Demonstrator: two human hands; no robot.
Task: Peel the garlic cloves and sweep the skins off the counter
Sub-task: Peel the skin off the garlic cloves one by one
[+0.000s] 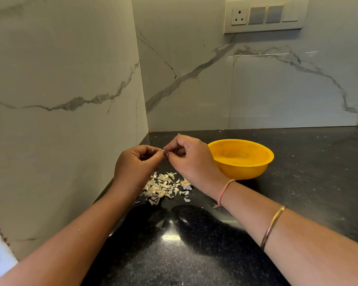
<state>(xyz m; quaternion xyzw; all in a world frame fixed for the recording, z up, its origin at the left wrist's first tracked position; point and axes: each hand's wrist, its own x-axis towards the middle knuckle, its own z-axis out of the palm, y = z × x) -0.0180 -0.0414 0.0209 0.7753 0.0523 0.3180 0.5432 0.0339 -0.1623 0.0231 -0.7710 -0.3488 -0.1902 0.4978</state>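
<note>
Looks like the peeling step, no sweeping yet. Pinching a garlic clove (166, 153) with the left hand (135, 164), fingers curled in around it, and picking at it with the right hand (191, 159), thumb and forefinger nipped on the same clove or its skin. Can't tell which, with barely a sliver visible between the fingertips. All held in the air above the counter (308, 172), toward its back left corner.

Straight underneath, near the counter's left edge: the skins (163, 187), one loose heap plus a few strays by the right wrist. Way too many flakes to count.

Counting the rest: one yellow bowl (246, 168) just right of the hands, one clove in hand, and two bands on the right forearm, a pink thread (224, 191) and a gold bangle (273, 226). Can't make out any peeled cloves in the bowl.

Next up, probably: tug the last skin free, drop the clove in the bowl, then gather the heap with a flat palm toward an edge. Needs a light touch. Papery stuff, likely to scatter.
</note>
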